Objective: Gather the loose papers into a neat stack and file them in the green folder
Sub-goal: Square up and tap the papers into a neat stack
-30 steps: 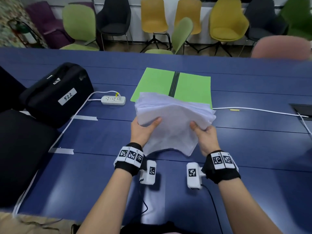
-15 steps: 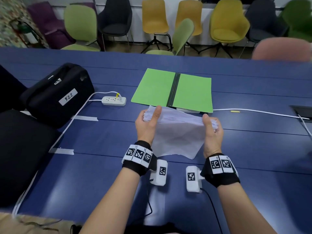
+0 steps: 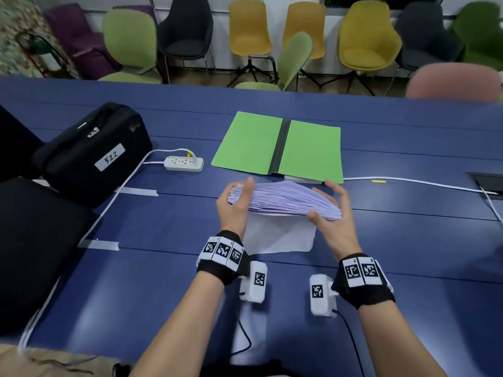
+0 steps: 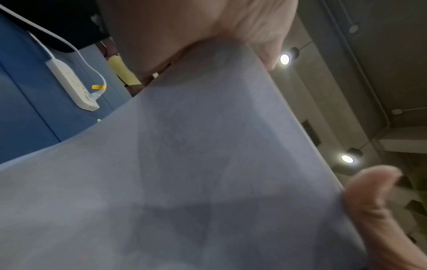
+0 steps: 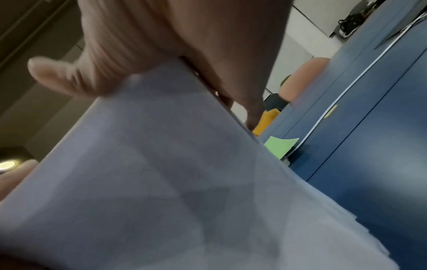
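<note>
A thick stack of white papers [image 3: 285,200] stands on edge above the blue table, its top edge facing me, held between both hands. My left hand [image 3: 238,202] grips its left end, thumb on my side and fingers behind. At the right end my right hand [image 3: 330,205] holds it the same way. One sheet hangs lower on my side of the stack. The papers [image 4: 184,173] fill the left wrist view, and the papers [image 5: 161,182] fill the right wrist view. The green folder [image 3: 280,145] lies open flat just beyond the stack.
A black case [image 3: 92,153] labelled 522 sits at the left. A white power strip [image 3: 184,164] and its cable lie left of the folder. Another white cable [image 3: 408,182] runs right toward a table hatch [image 3: 487,178]. Chairs line the far side.
The stack has been turned from lying tilted toward me to standing on its edge and lowered toward the table. Both hands have shifted from under it to its two ends.
</note>
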